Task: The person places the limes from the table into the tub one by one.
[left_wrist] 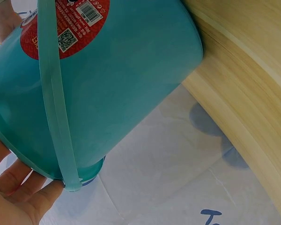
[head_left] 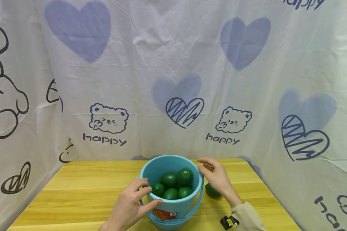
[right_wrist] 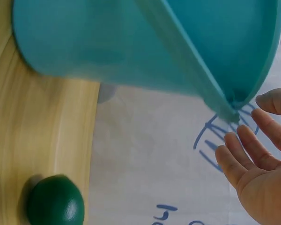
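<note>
A light blue plastic bucket (head_left: 177,208) stands upright on the table, its handle hanging down at the front. Inside lie several smooth dark green fruits (head_left: 169,180), avocado-like in shape. My left hand (head_left: 130,202) is at the bucket's left rim, fingers spread and the fingertips touching the edge near the handle's joint. On the other side, my right hand (head_left: 217,178) hovers by the right rim with its fingers loosely bent. In the right wrist view, the right fingers (right_wrist: 257,150) lie beside the handle's end without gripping it.
One more green fruit (right_wrist: 56,201) lies on the wooden table (head_left: 84,186), right of the bucket and partly behind the right forearm in the head view. White printed cloth (head_left: 162,64) hangs behind the table and at both sides. A red label (left_wrist: 68,28) is on the bucket's wall.
</note>
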{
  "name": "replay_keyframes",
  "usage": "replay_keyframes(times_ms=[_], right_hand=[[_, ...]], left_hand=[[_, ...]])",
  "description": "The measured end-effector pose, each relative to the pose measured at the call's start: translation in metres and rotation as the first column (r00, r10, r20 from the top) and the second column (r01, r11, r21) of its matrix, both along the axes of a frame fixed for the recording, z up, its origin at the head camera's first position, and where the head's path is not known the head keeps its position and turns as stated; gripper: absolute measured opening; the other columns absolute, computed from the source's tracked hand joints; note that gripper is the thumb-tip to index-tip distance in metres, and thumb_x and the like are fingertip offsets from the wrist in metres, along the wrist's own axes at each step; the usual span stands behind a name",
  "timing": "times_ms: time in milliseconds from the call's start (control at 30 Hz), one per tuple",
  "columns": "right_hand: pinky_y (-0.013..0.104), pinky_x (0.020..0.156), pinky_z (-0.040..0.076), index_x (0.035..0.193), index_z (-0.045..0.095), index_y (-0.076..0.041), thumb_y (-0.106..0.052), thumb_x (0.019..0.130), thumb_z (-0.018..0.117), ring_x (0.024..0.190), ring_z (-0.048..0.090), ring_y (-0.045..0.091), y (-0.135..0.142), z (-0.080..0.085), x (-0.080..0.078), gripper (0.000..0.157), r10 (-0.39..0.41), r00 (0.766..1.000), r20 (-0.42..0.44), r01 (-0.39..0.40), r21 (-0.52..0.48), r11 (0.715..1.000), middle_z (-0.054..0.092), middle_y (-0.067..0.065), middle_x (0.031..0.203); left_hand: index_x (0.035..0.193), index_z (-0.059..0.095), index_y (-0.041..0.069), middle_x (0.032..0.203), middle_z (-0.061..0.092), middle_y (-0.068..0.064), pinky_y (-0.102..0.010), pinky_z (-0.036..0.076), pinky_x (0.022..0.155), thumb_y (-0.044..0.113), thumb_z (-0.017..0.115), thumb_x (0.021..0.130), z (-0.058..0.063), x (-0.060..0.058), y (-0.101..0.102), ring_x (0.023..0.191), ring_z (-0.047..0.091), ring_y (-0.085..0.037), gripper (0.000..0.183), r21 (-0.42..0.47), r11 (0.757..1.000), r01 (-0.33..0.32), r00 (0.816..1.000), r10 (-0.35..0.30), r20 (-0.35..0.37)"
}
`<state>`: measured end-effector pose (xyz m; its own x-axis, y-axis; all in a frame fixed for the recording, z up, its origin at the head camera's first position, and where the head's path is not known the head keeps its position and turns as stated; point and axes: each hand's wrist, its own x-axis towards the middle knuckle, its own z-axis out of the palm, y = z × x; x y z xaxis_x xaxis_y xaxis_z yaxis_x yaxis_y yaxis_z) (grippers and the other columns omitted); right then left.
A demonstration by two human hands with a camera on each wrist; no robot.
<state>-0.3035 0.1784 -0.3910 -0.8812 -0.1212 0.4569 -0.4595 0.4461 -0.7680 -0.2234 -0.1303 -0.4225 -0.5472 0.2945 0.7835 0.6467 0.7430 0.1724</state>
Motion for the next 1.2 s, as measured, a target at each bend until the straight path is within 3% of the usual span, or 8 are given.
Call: replay_keyframes(times_ms=[433, 700, 1000, 1200], right_hand=[[0.043, 0.097, 0.054, 0.116, 0.070, -0.007, -0.010, 0.091, 0.069, 0.113, 0.064, 0.030, 0.025, -0.026, -0.007, 0.025, -0.116, 0.991, 0.070, 0.113, 0.054, 0.992, 0.068, 0.010, 0.119], [0.044, 0.097, 0.054, 0.115, 0.070, -0.005, -0.008, 0.091, 0.068, 0.112, 0.064, 0.032, 0.038, -0.041, -0.013, 0.025, -0.143, 0.986, 0.088, 0.135, 0.087, 0.987, 0.069, 0.014, 0.118], [0.051, 0.099, 0.051, 0.117, 0.068, -0.003, -0.009, 0.089, 0.069, 0.114, 0.061, 0.038, 0.053, -0.062, -0.022, 0.028, -0.200, 0.972, 0.122, 0.169, 0.227, 0.959, 0.068, 0.016, 0.119], [0.054, 0.094, 0.052, 0.117, 0.068, -0.004, -0.011, 0.087, 0.072, 0.115, 0.059, 0.042, 0.060, -0.071, -0.027, 0.031, -0.214, 0.967, 0.137, 0.162, 0.315, 0.935, 0.066, 0.018, 0.121]], left_hand=[[0.088, 0.074, 0.020, 0.101, 0.064, 0.005, -0.033, 0.061, 0.080, 0.060, 0.076, 0.075, 0.000, 0.001, 0.000, 0.093, 0.061, -0.009, 0.041, -0.011, 1.000, -0.002, 1.000, 0.002, -0.012], [0.088, 0.075, 0.020, 0.101, 0.064, 0.005, -0.034, 0.061, 0.080, 0.060, 0.076, 0.075, 0.000, 0.001, 0.001, 0.093, 0.062, -0.010, 0.042, -0.006, 1.000, -0.013, 1.000, 0.013, -0.001], [0.087, 0.074, 0.019, 0.100, 0.063, 0.003, -0.032, 0.061, 0.078, 0.059, 0.076, 0.076, -0.002, 0.000, 0.001, 0.090, 0.059, -0.008, 0.041, -0.016, 1.000, 0.003, 0.999, -0.004, -0.050], [0.088, 0.074, 0.019, 0.102, 0.064, 0.004, -0.034, 0.061, 0.079, 0.059, 0.075, 0.076, -0.001, 0.000, 0.001, 0.092, 0.061, -0.009, 0.041, -0.011, 1.000, -0.005, 1.000, 0.005, -0.031]])
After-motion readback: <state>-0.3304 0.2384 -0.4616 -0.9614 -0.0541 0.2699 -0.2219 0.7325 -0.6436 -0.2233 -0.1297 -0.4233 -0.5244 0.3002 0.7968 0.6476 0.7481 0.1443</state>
